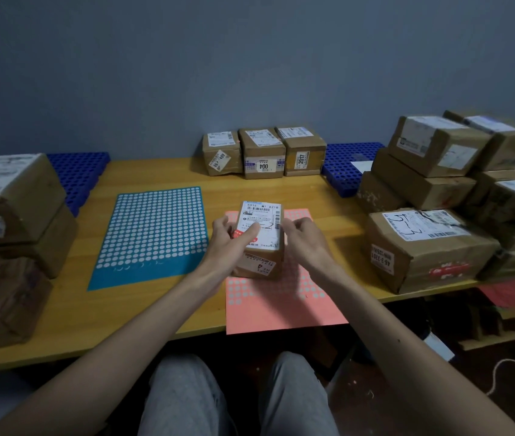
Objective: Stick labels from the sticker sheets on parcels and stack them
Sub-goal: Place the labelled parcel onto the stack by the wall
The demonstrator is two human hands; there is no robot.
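On the pink sheet (281, 309), left hand (230, 238) grips parcel (264, 215), length pointing away.

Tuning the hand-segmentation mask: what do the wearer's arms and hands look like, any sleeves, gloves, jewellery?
Left hand and right hand are bare: no gloves or rings visible. Both forearms are uncovered up to the frame edge, no sleeves, watch or bands. Only clothing in view: grey trousers.

matt cardboard parcel (261, 247), smooth wooden table (155, 297), perforated plastic pallet (77, 171)
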